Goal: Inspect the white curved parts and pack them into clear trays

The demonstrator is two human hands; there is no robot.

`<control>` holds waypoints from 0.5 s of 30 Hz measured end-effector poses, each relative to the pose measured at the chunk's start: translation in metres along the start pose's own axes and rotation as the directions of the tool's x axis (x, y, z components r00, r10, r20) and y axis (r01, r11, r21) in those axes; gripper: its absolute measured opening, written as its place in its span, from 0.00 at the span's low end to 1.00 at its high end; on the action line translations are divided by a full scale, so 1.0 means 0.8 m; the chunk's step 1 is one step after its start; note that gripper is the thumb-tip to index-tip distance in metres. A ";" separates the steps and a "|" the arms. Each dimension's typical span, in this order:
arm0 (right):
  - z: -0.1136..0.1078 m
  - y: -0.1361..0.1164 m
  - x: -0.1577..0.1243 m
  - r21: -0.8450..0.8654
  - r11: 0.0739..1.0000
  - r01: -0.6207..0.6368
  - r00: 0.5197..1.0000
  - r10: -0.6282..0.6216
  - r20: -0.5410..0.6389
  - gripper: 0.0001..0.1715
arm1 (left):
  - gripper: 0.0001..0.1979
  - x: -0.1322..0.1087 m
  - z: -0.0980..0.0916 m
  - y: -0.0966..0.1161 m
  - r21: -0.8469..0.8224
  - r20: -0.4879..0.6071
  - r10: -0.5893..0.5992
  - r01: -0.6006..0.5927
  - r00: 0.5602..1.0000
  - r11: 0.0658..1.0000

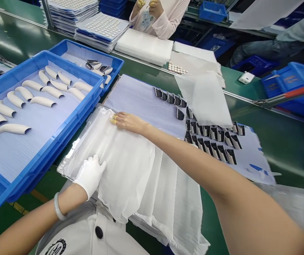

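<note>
Head view, near to far: our left hand, in a white glove, lies open and flat on a soft white foam sheet, with a pale bangle on the wrist. Our right hand, bare except for yellow finger cots, rests open at the sheet's far edge. We see no pinch, so both hands are wide and holding nothing.

Sheet lies under both palms, long axis running from that far edge toward our body. Left hand is nearer us. A clear plastic tray shows beneath the sheet's left edge.

Left: blue plastic trays of white ribbed curved parts. Right: rows of black-and-white parts on a ribbed liner. All on a green conveyor bench. Beyond: a co-worker's pink sleeve.
</note>
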State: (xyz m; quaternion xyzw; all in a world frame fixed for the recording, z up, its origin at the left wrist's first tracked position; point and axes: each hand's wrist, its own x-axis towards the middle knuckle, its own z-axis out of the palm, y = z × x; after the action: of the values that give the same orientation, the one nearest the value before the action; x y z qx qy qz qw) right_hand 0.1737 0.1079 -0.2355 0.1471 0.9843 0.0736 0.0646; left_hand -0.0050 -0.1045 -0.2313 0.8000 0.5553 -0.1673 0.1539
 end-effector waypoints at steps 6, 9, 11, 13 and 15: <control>-0.036 -0.013 -0.050 -0.062 0.979 -0.197 0.980 0.198 0.019 0.19 | 0.14 -0.018 -0.025 0.006 -0.128 -0.135 -0.009 -0.009 0.991 0.992; -0.028 -0.030 -0.061 -0.069 0.981 -0.181 0.981 0.185 0.057 0.16 | 0.20 -0.013 -0.016 0.023 -0.108 -0.148 0.104 -0.121 0.984 0.987; -0.011 -0.039 -0.057 -0.064 0.984 -0.164 0.983 0.168 0.071 0.15 | 0.24 -0.006 -0.008 0.036 -0.051 -0.088 0.126 -0.131 0.988 0.990; 0.006 -0.044 -0.049 -0.046 0.987 -0.154 0.985 0.157 0.071 0.14 | 0.22 0.001 -0.001 0.046 0.005 -0.045 0.109 -0.109 0.993 0.994; 0.019 -0.043 -0.043 -0.015 0.989 -0.148 0.988 0.148 0.051 0.13 | 0.22 0.006 0.002 0.054 0.033 -0.032 0.092 -0.091 0.995 0.995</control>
State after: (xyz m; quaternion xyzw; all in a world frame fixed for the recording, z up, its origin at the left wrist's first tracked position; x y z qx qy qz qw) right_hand 0.1986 0.0672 -0.2523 0.2213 0.9682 0.0797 0.0853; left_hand 0.0367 -0.1156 -0.2326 0.8297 0.5177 -0.1555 0.1393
